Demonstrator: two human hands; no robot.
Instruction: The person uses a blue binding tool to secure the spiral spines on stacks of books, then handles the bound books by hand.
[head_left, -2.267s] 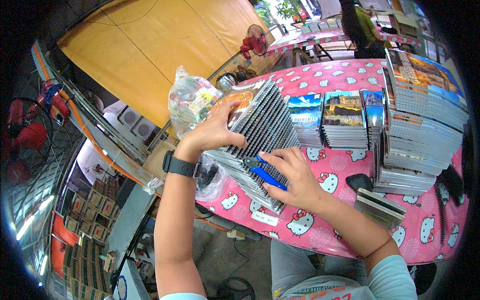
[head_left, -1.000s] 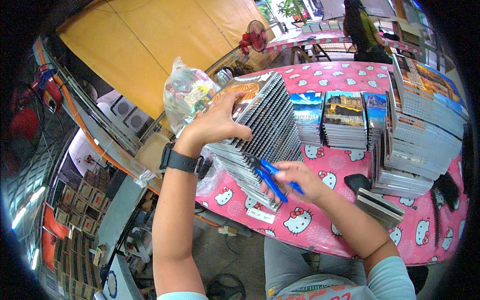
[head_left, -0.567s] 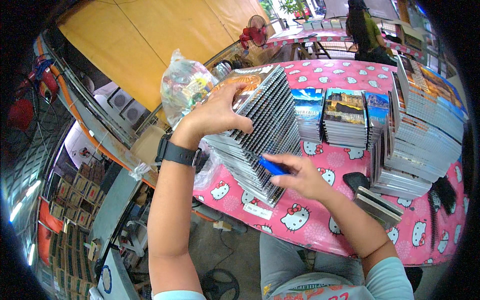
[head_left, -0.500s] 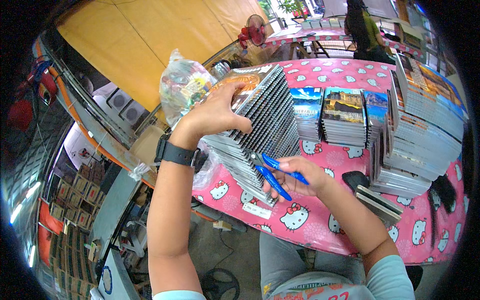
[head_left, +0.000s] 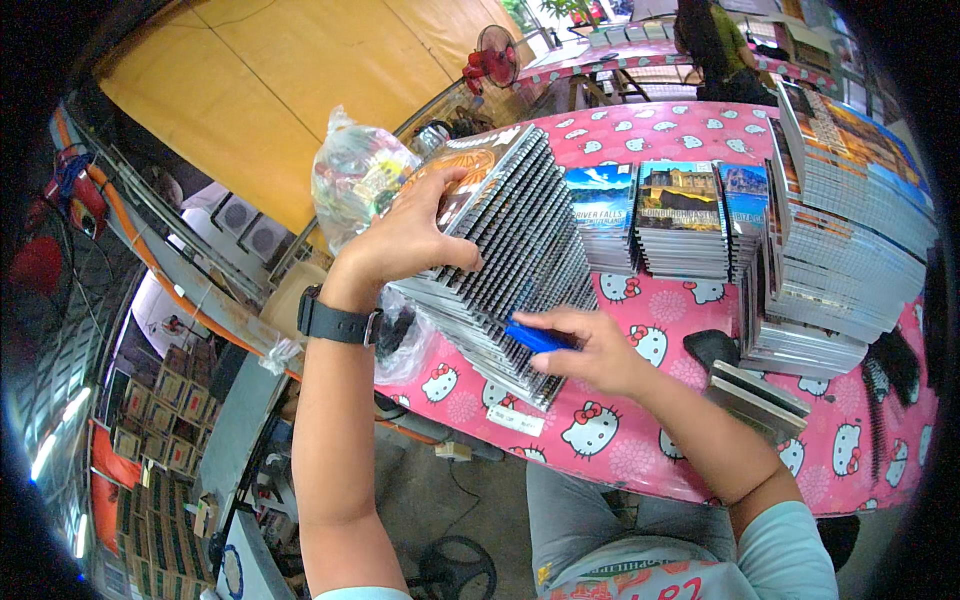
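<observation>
A tall, leaning stack of spiral-bound notebooks (head_left: 525,235) stands before me, its black coil bindings facing right. My left hand (head_left: 412,232) lies on the top and near side of this stack, fingers spread and thumb apart. Low on the coil side, my right hand (head_left: 590,350) grips blue-handled pliers (head_left: 540,337). Their handles are pressed close together. The jaws are hidden against the bindings, so I cannot tell what they touch.
Shorter notebook stacks (head_left: 682,245) stand behind, and a tall stack (head_left: 850,250) rises at the right. Thin dark booklets (head_left: 757,400) lie near the front edge of the pink-covered table (head_left: 625,455). A stuffed clear plastic bag (head_left: 355,170) sits at the left. Across the room is another person (head_left: 710,50).
The pliers' handles, spread apart before, are now squeezed together in my right hand, with the tool up against the coils. My left hand stays on the stack. The whole view has shifted slightly.
</observation>
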